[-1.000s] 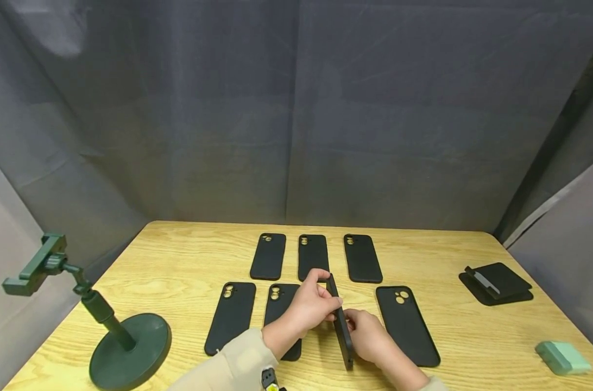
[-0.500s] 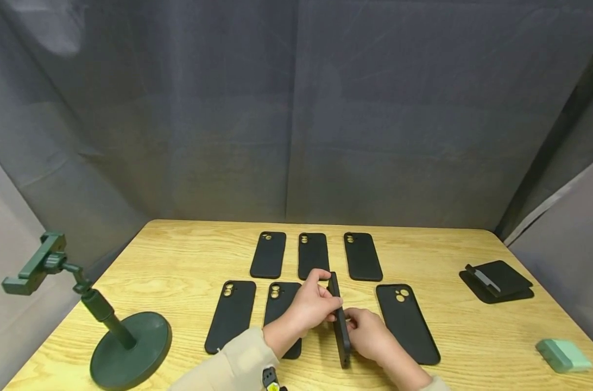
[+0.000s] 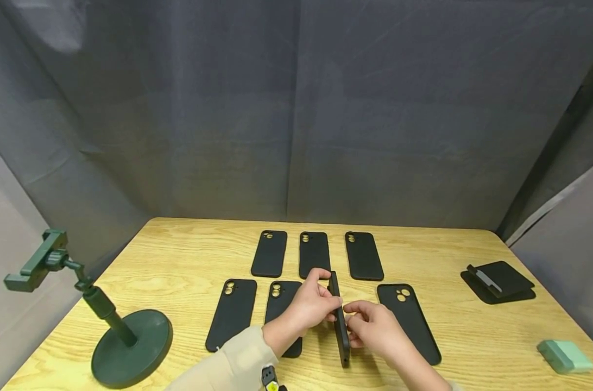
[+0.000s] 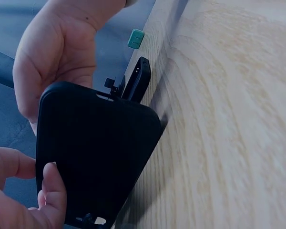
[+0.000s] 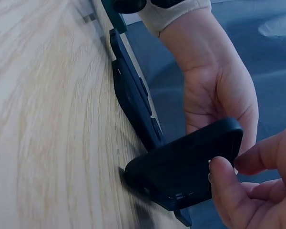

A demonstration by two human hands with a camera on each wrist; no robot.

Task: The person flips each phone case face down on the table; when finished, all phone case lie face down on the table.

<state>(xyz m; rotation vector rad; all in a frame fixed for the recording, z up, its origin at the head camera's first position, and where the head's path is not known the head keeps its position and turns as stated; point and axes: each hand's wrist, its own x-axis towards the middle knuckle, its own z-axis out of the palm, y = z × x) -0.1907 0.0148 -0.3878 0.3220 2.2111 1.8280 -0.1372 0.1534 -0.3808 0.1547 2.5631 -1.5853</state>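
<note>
My left hand (image 3: 306, 305) grips a black phone case (image 3: 339, 331) that stands on its long edge over the middle of the table, with the thumb and fingers at its far part. In the left wrist view, the case (image 4: 93, 152) shows its flat back, and a camera cut-out sits at its lower end. On the other side is my right hand (image 3: 377, 328), close to the raised-rim inner face of the case. Between its thumb and forefinger, a small white piece (image 5: 236, 170) peeks out, mostly hidden; whether the fingertips also touch the case cannot be told.
Flat black phone cases lie in a back row (image 3: 269, 254) and a front row (image 3: 230, 315), one (image 3: 409, 323) right of my right hand. A dark green phone stand (image 3: 130, 347) is at left. At right are a folded black item (image 3: 502, 279) and a green block (image 3: 565, 356).
My right hand has shifted slightly right and its fingers have come away from their tucked position against the case. The left hand and the case stay almost where they were.
</note>
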